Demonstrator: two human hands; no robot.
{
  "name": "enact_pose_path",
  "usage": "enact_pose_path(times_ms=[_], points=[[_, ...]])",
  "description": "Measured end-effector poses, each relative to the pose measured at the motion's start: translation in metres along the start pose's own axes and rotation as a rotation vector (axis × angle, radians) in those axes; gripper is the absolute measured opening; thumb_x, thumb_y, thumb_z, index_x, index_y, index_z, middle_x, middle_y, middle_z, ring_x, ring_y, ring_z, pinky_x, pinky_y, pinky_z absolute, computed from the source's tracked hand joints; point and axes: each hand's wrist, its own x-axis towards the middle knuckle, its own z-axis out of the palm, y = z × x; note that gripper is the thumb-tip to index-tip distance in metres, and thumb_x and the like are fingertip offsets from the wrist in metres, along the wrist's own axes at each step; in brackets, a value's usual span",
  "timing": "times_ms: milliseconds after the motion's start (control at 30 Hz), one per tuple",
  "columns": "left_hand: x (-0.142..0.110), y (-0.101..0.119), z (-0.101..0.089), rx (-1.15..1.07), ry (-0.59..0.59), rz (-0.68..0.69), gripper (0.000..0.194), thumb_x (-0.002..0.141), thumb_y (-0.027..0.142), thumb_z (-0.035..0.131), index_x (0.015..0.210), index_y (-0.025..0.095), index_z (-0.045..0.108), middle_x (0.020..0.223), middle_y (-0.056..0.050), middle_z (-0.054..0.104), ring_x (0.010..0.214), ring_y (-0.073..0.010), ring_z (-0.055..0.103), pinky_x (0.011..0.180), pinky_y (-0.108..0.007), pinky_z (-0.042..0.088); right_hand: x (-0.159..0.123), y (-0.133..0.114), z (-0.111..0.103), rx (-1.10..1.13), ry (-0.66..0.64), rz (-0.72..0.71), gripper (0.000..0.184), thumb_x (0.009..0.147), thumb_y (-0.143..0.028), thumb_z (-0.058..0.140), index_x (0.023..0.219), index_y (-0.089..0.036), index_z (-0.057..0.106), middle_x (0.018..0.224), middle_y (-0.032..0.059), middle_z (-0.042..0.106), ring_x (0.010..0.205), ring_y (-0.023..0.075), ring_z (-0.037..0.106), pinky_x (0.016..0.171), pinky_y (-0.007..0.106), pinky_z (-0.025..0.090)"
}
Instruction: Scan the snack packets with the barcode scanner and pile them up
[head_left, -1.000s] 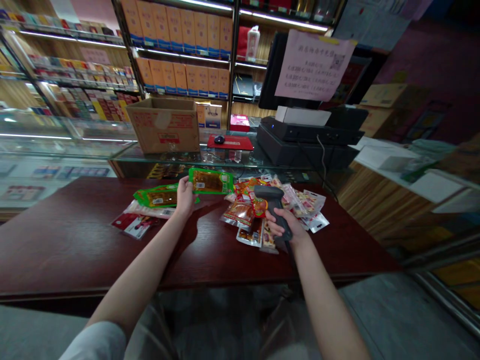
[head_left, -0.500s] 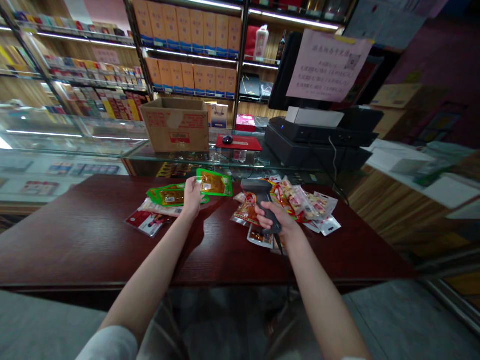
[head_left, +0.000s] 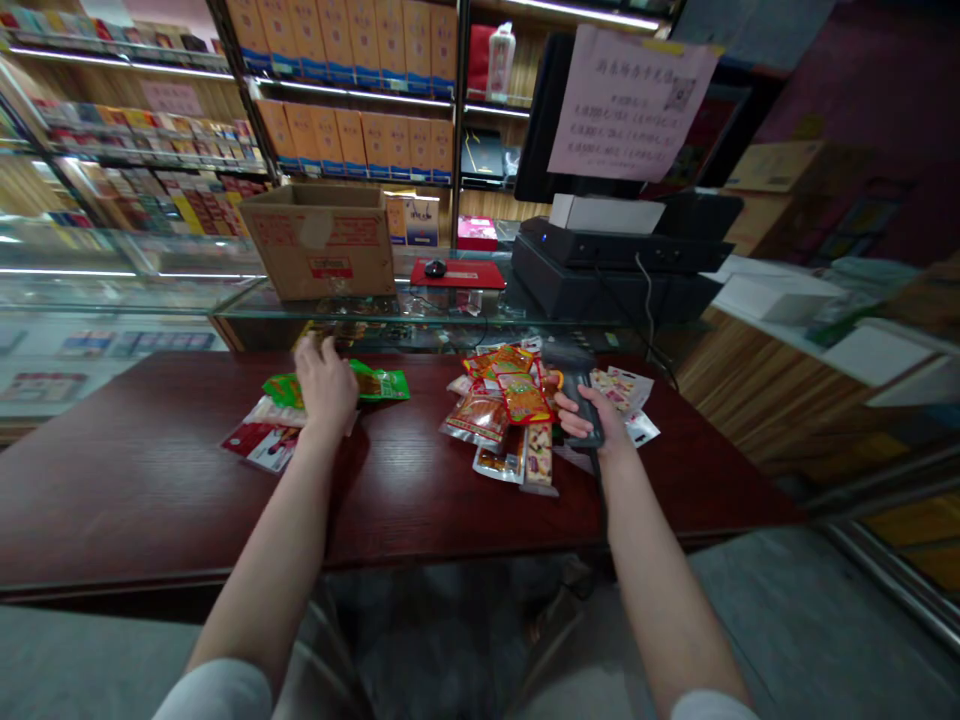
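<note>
My right hand point(head_left: 592, 415) is wrapped round the handle of a dark barcode scanner point(head_left: 576, 385), whose blurred head is raised beside the right-hand heap. My left hand point(head_left: 324, 385) is over the left pile, fingers apart, somewhat smeared by motion. Beneath and beside it lie green snack packets point(head_left: 381, 382), partly covered by the hand. A red and white packet point(head_left: 262, 440) sticks out nearer to me. In the right heap are red and yellow snack packets point(head_left: 521, 398), a clear-edged packet point(head_left: 477, 415) and a nougat-like bar point(head_left: 538, 455).
The dark red wooden table point(head_left: 420, 500) meets a glass counter behind. On the counter stand an open cardboard box point(head_left: 322, 250), a mouse point(head_left: 435, 268) on a red mat, and a black cash register point(head_left: 607, 285) beneath a monitor with a paper sign point(head_left: 630, 110). The scanner's cable hangs down.
My left hand has let go of the green packet it held up and moved left over the pile. The scanner has moved right in my right hand. The camera view has shifted.
</note>
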Motion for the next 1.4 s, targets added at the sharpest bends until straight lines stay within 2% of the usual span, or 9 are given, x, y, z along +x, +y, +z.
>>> enact_pose_path(times_ms=[67,167,367,567,667,967,1200,1333,1400], points=[[-0.014,0.024,0.015,-0.182,-0.242,0.127,0.040,0.089,0.032,0.045,0.118,0.009,0.058,0.125,-0.022,0.060,0.121,-0.0321,0.055,0.103,-0.045,0.040,-0.003,0.001,-0.003,0.011,0.004,-0.001,0.021,0.080,-0.032,0.060,0.082,-0.021,0.042,0.062,-0.0089,0.041,0.035,0.0011,0.017,0.032,0.014,0.022],[-0.038,0.052,0.042,-0.403,-0.678,0.090,0.042,0.089,0.051,0.045,0.096,0.016,0.065,0.092,-0.013,0.071,0.088,-0.0277,0.067,0.083,-0.039,0.050,-0.006,0.004,-0.002,0.016,0.001,0.006,0.020,0.081,-0.031,0.059,0.081,-0.021,0.042,0.064,-0.0082,0.043,0.035,0.0014,0.020,0.032,0.015,0.025],[-0.058,0.065,0.063,-0.740,-0.937,-0.166,0.048,0.060,0.051,0.078,0.090,0.015,0.066,0.076,-0.007,0.072,0.069,-0.0208,0.065,0.064,-0.031,0.048,-0.006,0.009,0.002,-0.005,-0.053,0.030,0.024,0.082,-0.032,0.062,0.080,-0.020,0.042,0.065,-0.0075,0.047,0.035,0.0009,0.027,0.033,0.015,0.028],[-0.042,0.058,0.044,-1.036,-0.831,-0.539,0.036,0.052,0.028,0.082,0.077,0.016,0.059,0.071,0.001,0.064,0.060,-0.0108,0.059,0.057,-0.023,0.047,-0.004,0.014,-0.003,-0.020,-0.090,0.055,0.024,0.084,-0.032,0.062,0.083,-0.020,0.042,0.066,-0.0077,0.049,0.036,0.0016,0.030,0.033,0.015,0.031],[-0.028,0.044,0.026,-1.143,-0.820,-0.575,0.037,0.054,0.024,0.081,0.082,0.017,0.057,0.073,0.001,0.065,0.063,-0.0126,0.062,0.057,-0.024,0.050,-0.004,0.016,-0.004,-0.020,-0.082,0.038,0.023,0.084,-0.033,0.062,0.085,-0.020,0.043,0.066,-0.0074,0.049,0.036,0.0013,0.030,0.033,0.015,0.031],[-0.008,0.018,0.014,-1.245,-0.333,-0.243,0.025,0.063,0.027,0.074,0.078,0.019,0.056,0.089,-0.003,0.070,0.081,-0.0162,0.066,0.069,-0.026,0.051,-0.005,0.016,0.001,-0.038,-0.070,0.061,0.026,0.081,-0.032,0.066,0.089,-0.020,0.043,0.067,-0.0076,0.050,0.035,0.0009,0.029,0.033,0.014,0.029],[-0.039,0.037,0.035,-0.618,-0.762,0.498,0.036,0.078,0.041,0.068,0.107,0.020,0.068,0.118,-0.010,0.068,0.116,-0.0270,0.060,0.103,-0.042,0.043,-0.005,0.016,-0.001,-0.048,-0.062,0.046,0.026,0.081,-0.033,0.065,0.087,-0.020,0.044,0.066,-0.0079,0.048,0.036,0.0007,0.028,0.034,0.014,0.030],[-0.044,0.028,0.058,-0.362,-0.518,0.369,0.064,0.081,0.044,0.062,0.134,0.010,0.050,0.144,-0.022,0.047,0.136,-0.0327,0.042,0.111,-0.047,0.033,-0.006,0.015,-0.001,-0.045,-0.051,0.047,0.028,0.080,-0.033,0.067,0.082,-0.020,0.043,0.066,-0.0076,0.048,0.037,0.0005,0.028,0.034,0.014,0.031],[-0.043,0.021,0.067,-0.208,-0.522,0.254,0.079,0.077,0.046,0.066,0.139,0.003,0.042,0.143,-0.029,0.045,0.134,-0.0380,0.043,0.109,-0.050,0.035,-0.007,0.015,-0.001,-0.048,-0.047,0.052,0.028,0.080,-0.033,0.068,0.082,-0.019,0.044,0.066,-0.0075,0.048,0.037,0.0004,0.029,0.034,0.014,0.032]])
